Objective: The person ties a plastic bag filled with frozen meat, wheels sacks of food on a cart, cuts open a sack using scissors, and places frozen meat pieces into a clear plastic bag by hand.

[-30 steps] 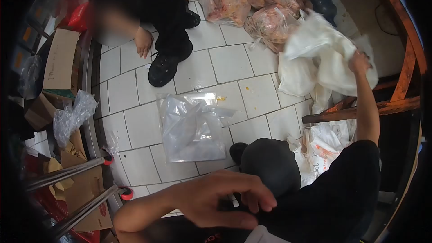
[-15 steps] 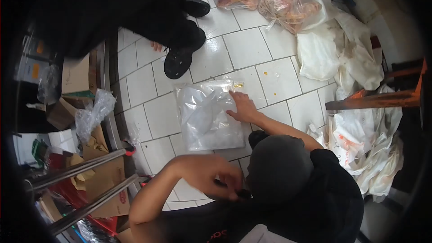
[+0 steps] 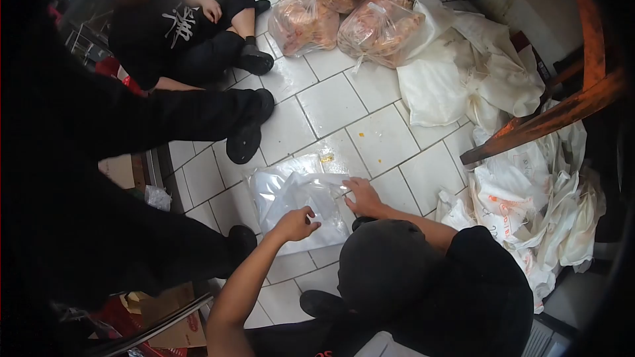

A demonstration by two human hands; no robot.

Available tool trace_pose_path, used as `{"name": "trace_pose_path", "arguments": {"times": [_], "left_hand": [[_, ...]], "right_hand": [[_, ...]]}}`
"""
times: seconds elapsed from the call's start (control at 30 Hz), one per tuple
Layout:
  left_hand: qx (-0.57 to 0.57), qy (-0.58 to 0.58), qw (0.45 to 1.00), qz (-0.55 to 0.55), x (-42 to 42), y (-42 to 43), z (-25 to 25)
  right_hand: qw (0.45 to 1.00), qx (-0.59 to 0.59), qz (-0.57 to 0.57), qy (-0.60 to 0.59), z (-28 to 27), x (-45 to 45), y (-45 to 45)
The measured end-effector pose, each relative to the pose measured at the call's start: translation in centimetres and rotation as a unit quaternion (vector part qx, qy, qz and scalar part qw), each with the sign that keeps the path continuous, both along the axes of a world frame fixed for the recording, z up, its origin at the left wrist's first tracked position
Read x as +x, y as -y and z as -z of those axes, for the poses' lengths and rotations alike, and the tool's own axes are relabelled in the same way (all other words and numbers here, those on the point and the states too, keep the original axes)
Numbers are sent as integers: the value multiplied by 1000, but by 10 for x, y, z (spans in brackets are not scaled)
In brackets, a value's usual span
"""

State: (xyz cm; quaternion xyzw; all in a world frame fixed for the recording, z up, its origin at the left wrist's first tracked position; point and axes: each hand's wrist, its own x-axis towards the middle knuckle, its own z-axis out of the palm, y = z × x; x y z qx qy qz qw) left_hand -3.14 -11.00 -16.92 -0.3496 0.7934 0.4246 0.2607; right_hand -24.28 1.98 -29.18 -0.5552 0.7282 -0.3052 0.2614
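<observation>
A stack of clear plastic bags (image 3: 297, 185) lies flat on the white tiled floor. Over its lower part hovers my left hand (image 3: 297, 225), fingers bent, with a gap between thumb and forefinger and nothing visible between them. At the stack's right edge is my right hand (image 3: 364, 198), its thumb and fingers apart and the fingertips at the plastic. A dark grey rounded form (image 3: 390, 264), perhaps a bent knee, is just below my right hand.
Bags of raw meat (image 3: 380, 30) lie at the top, beside white sacks (image 3: 433, 92). An orange-brown frame (image 3: 529, 129) stands over printed white bags (image 3: 509, 192) at the right. One person's dark-trousered legs (image 3: 152, 225) fill the left; another person (image 3: 178, 33) sits behind.
My right hand has left the white sacks and come to the plastic stack. My left hand has reached forward over it. The standing person's legs have shifted nearer; a seated person now shows at upper left.
</observation>
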Motion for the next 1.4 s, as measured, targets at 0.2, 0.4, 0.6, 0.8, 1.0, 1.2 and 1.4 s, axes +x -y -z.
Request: {"name": "trace_pose_path", "arguments": {"times": [0.2, 0.4, 0.6, 0.8, 1.0, 1.2, 1.4], "left_hand": [[-132, 97, 983, 78, 25, 31, 12], [-130, 132, 980, 74, 41, 43, 22], [-109, 154, 981, 44, 59, 46, 33], [-73, 212, 975, 13, 93, 61, 44], [-93, 236, 966, -48, 119, 80, 58], [-82, 233, 965, -84, 129, 89, 56], [-80, 160, 981, -72, 144, 85, 75]], "right_hand": [[999, -14, -34, -37, 8, -4, -12], [996, 56, -63, -37, -1, -11, 4], [978, 40, -7, 206, -46, -52, 61], [893, -407, -156, 112, -328, -88, 108], [694, -597, -399, 52, -457, -22, 132], [664, -587, -457, 75, -477, 19, 155], [648, -576, -490, 88, -507, 54, 179]]}}
